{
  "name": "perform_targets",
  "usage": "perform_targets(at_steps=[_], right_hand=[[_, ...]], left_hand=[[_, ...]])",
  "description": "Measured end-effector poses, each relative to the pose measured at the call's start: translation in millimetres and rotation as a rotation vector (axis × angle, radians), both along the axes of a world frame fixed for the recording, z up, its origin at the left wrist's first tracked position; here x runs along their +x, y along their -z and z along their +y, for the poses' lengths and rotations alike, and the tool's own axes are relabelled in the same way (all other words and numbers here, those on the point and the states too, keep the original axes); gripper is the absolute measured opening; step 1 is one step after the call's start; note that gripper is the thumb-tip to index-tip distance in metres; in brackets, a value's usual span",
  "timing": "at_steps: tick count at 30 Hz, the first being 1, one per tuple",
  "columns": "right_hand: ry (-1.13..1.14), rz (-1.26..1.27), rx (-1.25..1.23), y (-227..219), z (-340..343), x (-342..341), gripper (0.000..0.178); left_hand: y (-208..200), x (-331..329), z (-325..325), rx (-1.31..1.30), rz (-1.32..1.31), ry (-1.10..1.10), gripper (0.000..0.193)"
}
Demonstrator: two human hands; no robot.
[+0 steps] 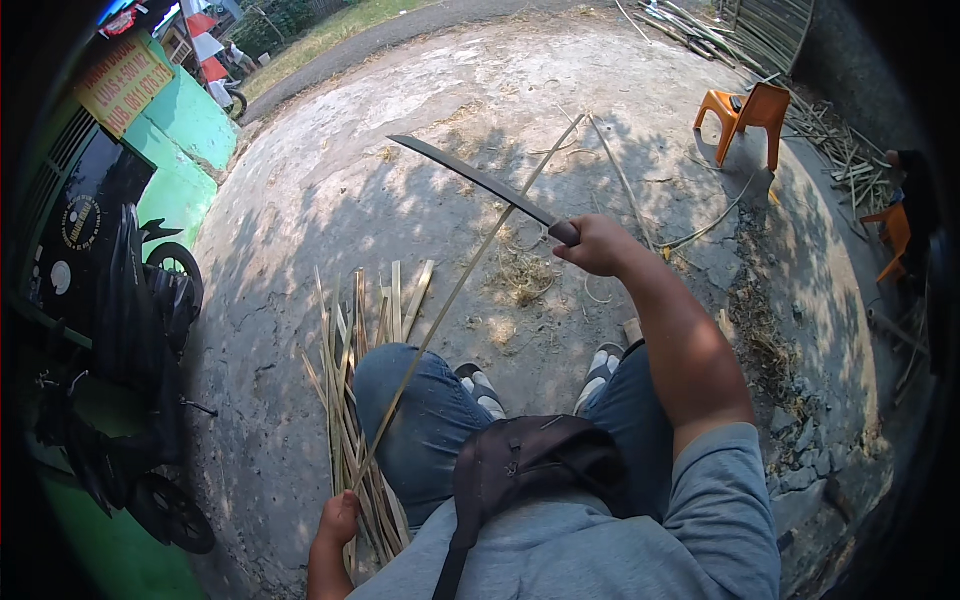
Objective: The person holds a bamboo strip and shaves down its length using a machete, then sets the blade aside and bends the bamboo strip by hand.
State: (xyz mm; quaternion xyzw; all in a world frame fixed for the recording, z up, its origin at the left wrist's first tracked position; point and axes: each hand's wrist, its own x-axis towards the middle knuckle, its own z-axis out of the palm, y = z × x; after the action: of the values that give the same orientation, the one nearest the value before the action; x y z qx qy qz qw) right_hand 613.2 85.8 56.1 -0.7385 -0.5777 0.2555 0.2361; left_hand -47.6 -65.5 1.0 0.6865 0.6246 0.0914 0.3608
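Note:
My right hand (597,246) is closed round the dark handle of a machete (470,178), held out in front of me with its long blade pointing to the far left. Down beside my left thigh, my left hand (341,516) grips the near end of a long, thin bamboo strip (436,334). The strip slants up across my left knee and passes the blade near the handle; whether they touch I cannot tell. A bundle of split bamboo strips (338,400) lies on the ground along my left leg.
An orange plastic chair (745,118) stands at the far right. Loose strips (622,180) and shavings (523,275) lie on the cracked concrete ahead. A dark motorcycle (130,290) is parked by the green wall at left. Bamboo poles (700,35) are heaped at the far right, and a partly seen person (912,200) is at the right edge.

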Motion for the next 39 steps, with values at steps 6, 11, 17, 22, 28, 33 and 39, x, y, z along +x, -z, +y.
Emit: perform_targets(at_steps=[6, 11, 17, 22, 28, 33, 39], right_hand=[[-0.305, -0.145, -0.038, -24.3, -20.1, -40.3, 0.033], [-0.333, -0.072, -0.096, -31.9, -18.1, -38.7, 0.036], [-0.161, 0.044, -0.019, -5.8, -3.0, -22.7, 0.039], [-0.221, 0.029, 0.0, -17.6, -14.0, -39.2, 0.037], [-0.248, -0.145, -0.022, -35.0, -16.3, -31.0, 0.032], [-0.102, -0.117, -0.048, -19.3, -8.4, -16.3, 0.03], [-0.196, -0.193, -0.031, -41.8, -23.2, -41.2, 0.03]], left_hand=[[4.3, -10.2, -1.0, -0.123, -0.044, -0.032, 0.077], [8.2, -9.4, 1.1, -0.128, -0.063, -0.019, 0.078], [11.1, -14.1, -0.7, -0.129, -0.063, -0.012, 0.079], [18.3, -22.4, -2.8, -0.094, -0.017, 0.08, 0.083], [12.5, -0.3, 4.7, -0.102, -0.006, 0.016, 0.09], [-4.6, 6.4, 5.7, -0.108, 0.058, 0.065, 0.093], [3.7, 1.7, 0.1, -0.147, 0.053, 0.029, 0.094]])
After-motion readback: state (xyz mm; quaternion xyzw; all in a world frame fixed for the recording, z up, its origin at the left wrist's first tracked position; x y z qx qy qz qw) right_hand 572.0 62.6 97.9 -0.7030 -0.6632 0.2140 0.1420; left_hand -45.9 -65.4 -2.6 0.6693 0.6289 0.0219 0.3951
